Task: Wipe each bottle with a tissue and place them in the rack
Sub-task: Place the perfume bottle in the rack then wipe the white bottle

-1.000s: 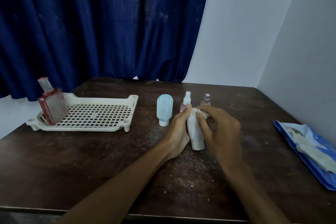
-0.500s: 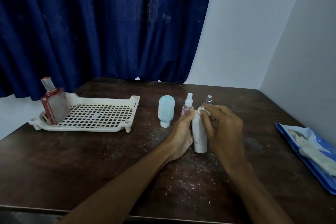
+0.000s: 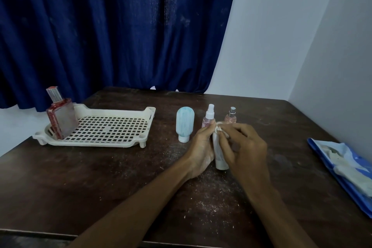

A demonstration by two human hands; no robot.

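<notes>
A white bottle [image 3: 219,157] stands upright on the dark table, and my left hand [image 3: 201,147] grips it from the left side. My right hand [image 3: 244,145] pinches a small crumpled tissue [image 3: 219,129] against the bottle's top. Behind the hands stand a pale blue bottle [image 3: 184,124] on its cap, a pink spray bottle with a white nozzle [image 3: 209,116] and a small pink bottle with a silver nozzle [image 3: 231,117]. A white perforated rack [image 3: 104,127] sits at the left, with a red-edged square bottle [image 3: 60,119] leaning in its left end.
A blue packet with white tissues [image 3: 346,165] lies at the table's right edge. Dust and crumbs speckle the table [image 3: 100,183] around the hands. A dark blue curtain hangs behind, and white walls close in at the right.
My right hand's fingers have shifted with the tissue at the white bottle's top. The bottle stays upright in my left hand's grip. The camera view has shifted slightly.
</notes>
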